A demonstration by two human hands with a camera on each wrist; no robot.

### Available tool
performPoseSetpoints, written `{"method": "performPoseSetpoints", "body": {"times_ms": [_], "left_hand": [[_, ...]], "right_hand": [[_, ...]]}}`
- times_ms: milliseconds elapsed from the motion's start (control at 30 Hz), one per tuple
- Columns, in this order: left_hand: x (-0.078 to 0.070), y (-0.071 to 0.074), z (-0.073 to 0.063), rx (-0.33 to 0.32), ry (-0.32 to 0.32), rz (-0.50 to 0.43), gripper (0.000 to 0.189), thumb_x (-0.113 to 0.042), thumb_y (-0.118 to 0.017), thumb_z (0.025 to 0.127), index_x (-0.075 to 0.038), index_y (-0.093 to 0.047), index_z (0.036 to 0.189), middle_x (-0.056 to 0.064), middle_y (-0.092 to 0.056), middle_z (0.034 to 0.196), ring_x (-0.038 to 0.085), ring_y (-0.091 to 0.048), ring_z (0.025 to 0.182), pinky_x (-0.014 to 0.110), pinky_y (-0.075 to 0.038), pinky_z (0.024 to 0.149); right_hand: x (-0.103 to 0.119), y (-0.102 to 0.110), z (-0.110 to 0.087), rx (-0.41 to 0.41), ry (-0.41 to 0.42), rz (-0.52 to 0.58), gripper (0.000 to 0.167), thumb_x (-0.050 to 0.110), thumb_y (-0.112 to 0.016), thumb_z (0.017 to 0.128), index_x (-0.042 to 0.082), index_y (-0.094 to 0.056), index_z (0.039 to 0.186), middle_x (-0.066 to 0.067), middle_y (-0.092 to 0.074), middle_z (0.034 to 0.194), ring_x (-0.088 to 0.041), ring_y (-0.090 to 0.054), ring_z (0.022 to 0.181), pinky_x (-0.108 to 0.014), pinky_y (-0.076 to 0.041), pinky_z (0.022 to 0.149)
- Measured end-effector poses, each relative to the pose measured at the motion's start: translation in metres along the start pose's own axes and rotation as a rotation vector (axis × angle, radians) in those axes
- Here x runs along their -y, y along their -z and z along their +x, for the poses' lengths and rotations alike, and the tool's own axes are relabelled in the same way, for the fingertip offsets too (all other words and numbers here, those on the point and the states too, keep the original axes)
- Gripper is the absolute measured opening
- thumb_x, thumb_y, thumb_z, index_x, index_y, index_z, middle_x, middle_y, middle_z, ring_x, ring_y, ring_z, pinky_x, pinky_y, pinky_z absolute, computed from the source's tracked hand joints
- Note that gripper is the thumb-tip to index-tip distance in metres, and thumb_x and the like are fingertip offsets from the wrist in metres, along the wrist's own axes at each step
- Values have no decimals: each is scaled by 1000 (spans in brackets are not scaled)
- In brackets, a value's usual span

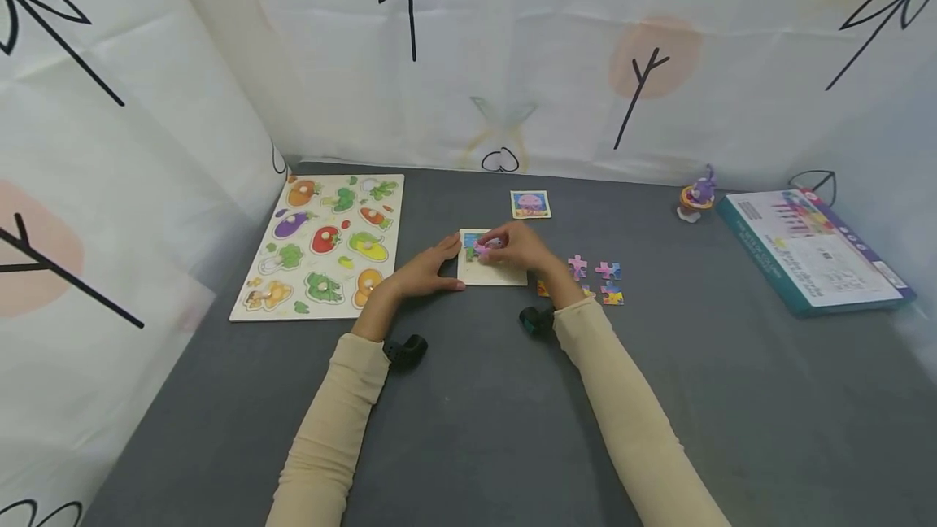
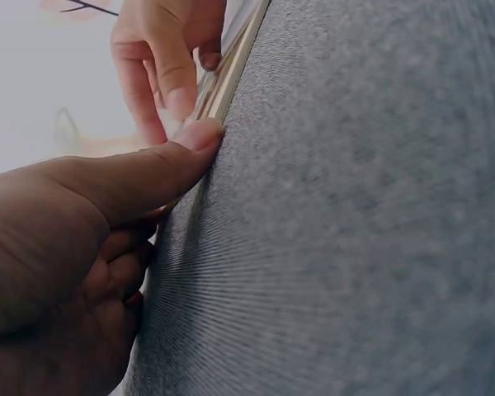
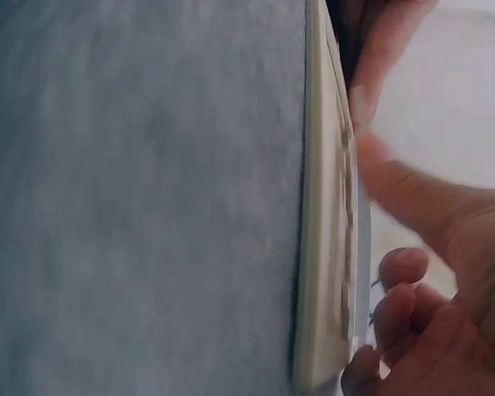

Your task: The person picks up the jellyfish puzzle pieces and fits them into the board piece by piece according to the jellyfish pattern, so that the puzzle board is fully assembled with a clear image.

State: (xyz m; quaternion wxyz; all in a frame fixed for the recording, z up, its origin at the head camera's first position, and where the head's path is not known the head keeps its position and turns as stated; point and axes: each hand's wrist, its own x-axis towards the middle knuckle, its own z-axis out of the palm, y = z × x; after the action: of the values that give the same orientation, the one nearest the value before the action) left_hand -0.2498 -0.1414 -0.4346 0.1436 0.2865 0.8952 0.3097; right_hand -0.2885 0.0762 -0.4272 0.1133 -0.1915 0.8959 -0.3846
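Note:
A small wooden puzzle tray [image 1: 503, 276] lies on the grey table, with a few coloured pieces set in its upper left part. My left hand [image 1: 426, 269] holds the tray at its left side, the thumb by the near corner and the fingers farther up the edge. In the left wrist view the thumb [image 2: 194, 140] rests against the tray's edge. My right hand [image 1: 521, 249] is over the tray and pinches a pink jigsaw piece [image 1: 481, 249] at its surface. In the right wrist view that piece is hidden behind the fingers.
Loose jigsaw pieces [image 1: 612, 293] lie right of the tray, partly behind the right wrist. A small picture card [image 1: 530, 204] lies beyond it. A vegetable puzzle board [image 1: 340, 263] is at left; a purple figurine [image 1: 699, 192] and a teal box [image 1: 820, 250] stand at right.

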Motion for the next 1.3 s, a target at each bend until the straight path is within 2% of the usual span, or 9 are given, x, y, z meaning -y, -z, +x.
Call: {"method": "performPoseSetpoints", "body": {"times_ms": [267,533,733,867,933,1000,1133,1200,1300], "left_hand": [[4,3,0,-2,15,-18,78,-23,-67,84,1,-24,144,15,-15,153,30,-9,143,49,-13,114],[6,1,1,-4,18,-25,76,-23,-68,83,0,-27,143,13,-19,153,29,-11,142,47,-14,114],[8,2,1,-14,5,-17,74,-21,-68,83,0,-29,142,13,-21,152,30,-13,142,47,-15,113],[8,3,1,-27,-14,-19,73,-19,-69,82,2,-31,141,15,-23,151,31,-15,141,47,-16,113],[7,3,2,-27,-24,-21,73,-18,-69,82,3,-31,140,16,-23,150,32,-15,141,46,-16,113],[7,3,2,-25,-24,-22,73,-18,-69,82,3,-32,140,16,-24,150,32,-15,141,46,-16,113],[6,2,3,-14,-11,-13,74,-19,-69,82,4,-30,141,16,-22,151,33,-14,141,47,-14,114],[6,2,3,-10,5,-17,75,-19,-69,82,3,-29,141,16,-21,151,32,-13,142,47,-13,114],[5,2,2,-9,21,-27,79,-19,-69,82,2,-25,143,15,-17,153,30,-12,142,47,-12,114]], "right_hand": [[10,-5,-1,9,-55,-28,37,23,-76,75,12,-70,110,-4,-52,71,-15,-32,62,-26,-27,56],[10,-8,2,28,67,-132,27,24,-72,80,14,-72,105,-9,-56,85,-17,-42,72,-40,-25,80],[8,-8,9,53,16,-141,24,27,-72,79,19,-73,101,-5,-65,95,-18,-51,80,-41,-25,83],[5,-5,12,61,36,-101,23,30,-73,78,21,-73,100,-1,-68,98,-20,-55,83,-42,-26,85],[2,-3,10,54,54,-44,23,33,-74,77,23,-74,97,0,-65,91,-17,-52,78,-38,-26,82],[0,0,7,43,60,17,23,30,-74,77,19,-74,98,-2,-60,87,-14,-45,73,-33,-29,76],[-5,13,-3,12,13,136,26,14,-70,81,6,-70,106,-8,-48,77,-14,-32,60,-27,-31,58],[-9,24,-11,-14,16,150,28,9,-68,82,1,-67,109,-7,-44,72,-12,-28,56,-25,-29,55],[-20,42,-25,-39,-4,125,32,10,-67,83,0,-65,113,-2,-35,62,-10,-22,46,-25,-27,48]]}}
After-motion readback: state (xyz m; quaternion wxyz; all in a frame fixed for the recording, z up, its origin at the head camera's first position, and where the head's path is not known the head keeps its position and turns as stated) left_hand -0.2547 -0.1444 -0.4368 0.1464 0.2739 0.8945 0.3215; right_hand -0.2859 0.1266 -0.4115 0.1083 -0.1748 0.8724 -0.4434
